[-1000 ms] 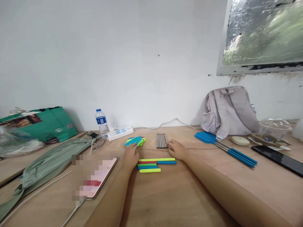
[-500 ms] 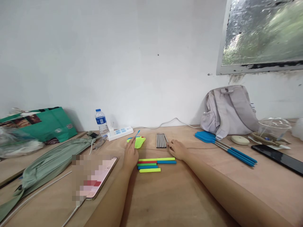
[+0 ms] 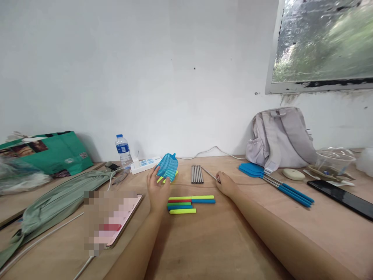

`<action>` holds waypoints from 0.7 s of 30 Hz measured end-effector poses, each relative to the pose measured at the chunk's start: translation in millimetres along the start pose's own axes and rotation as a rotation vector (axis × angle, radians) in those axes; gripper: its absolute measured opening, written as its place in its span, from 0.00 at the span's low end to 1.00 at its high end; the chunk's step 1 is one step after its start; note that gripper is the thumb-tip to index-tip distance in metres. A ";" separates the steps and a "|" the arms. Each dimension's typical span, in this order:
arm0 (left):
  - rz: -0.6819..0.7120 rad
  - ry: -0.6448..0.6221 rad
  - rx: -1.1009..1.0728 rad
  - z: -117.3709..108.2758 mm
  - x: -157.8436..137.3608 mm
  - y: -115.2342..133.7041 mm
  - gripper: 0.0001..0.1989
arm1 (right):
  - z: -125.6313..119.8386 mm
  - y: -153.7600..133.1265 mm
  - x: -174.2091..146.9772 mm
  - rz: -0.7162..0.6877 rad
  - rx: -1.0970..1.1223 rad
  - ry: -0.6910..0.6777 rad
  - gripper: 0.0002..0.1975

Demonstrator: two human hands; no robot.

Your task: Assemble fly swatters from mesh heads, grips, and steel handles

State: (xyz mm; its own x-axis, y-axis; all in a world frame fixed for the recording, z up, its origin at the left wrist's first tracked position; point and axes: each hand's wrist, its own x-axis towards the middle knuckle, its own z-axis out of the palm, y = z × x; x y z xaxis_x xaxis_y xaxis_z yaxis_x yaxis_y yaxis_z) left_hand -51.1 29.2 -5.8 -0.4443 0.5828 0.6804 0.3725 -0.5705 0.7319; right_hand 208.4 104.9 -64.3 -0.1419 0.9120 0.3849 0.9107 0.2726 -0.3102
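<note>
In my left hand (image 3: 158, 193) is a blue mesh fly swatter head (image 3: 168, 166), lifted and tilted up, its short stem pointing to the wall. Behind it, partly hidden, a yellow-green swatter head (image 3: 176, 177) lies on the table. My right hand (image 3: 226, 185) is closed around the near end of a thin metal rod (image 3: 209, 173), which slants away to the left. Left of that rod, several metal rods (image 3: 197, 174) lie side by side. Nearer to me is a group of coloured handle tubes: yellow (image 3: 190, 197), red, green and blue (image 3: 204, 201).
Swatters with blue handles (image 3: 295, 194) lie on the right, before a grey backpack (image 3: 281, 136). A black phone (image 3: 339, 197) and a plastic bowl (image 3: 335, 160) are farther right. On the left are a lit phone (image 3: 125, 219), a power strip (image 3: 145, 165) and a water bottle (image 3: 123, 151).
My left hand has raised the blue swatter head and turned its mesh face toward me. My right hand has moved right, drawing one metal rod away from the row.
</note>
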 end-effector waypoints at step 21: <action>-0.784 -0.097 -0.541 8.3 -4.6 -10.6 0.25 | -15.0 47.7 -26.6 0.351 0.881 0.284 0.17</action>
State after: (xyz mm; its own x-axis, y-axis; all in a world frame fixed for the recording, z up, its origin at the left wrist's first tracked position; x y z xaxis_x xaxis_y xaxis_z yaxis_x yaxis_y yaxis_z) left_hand -46.2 37.3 -16.4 -0.3285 0.9442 0.0215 -0.4402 -0.1732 0.8810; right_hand 261.4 89.0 -76.3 0.2840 0.9089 0.3054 0.2525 0.2363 -0.9383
